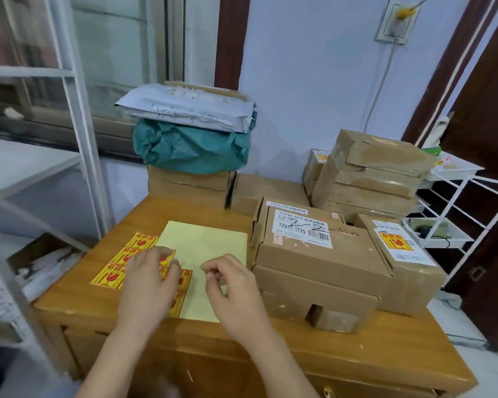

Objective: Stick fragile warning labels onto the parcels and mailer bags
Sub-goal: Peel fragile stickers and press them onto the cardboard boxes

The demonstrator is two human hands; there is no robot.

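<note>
- Wooden table [104, 308] carries stacked cardboard parcels [319, 254] at right and far side; grey and green mailer bags [190, 133] top the far stack.
- Pale backing sheet [204, 254] lies near-centre, with yellow-red fragile labels [118, 271] along its left.
- Left hand [150, 285] rests on the labels, fingers relaxed, gripping nothing.
- Right hand [230, 285] above the sheet, fingertips pinched together; whether they hold anything, cannot tell.

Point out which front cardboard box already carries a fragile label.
The rightmost box: a yellow-and-red fragile label sits on top; its neighbour has only shipping labels.
</note>
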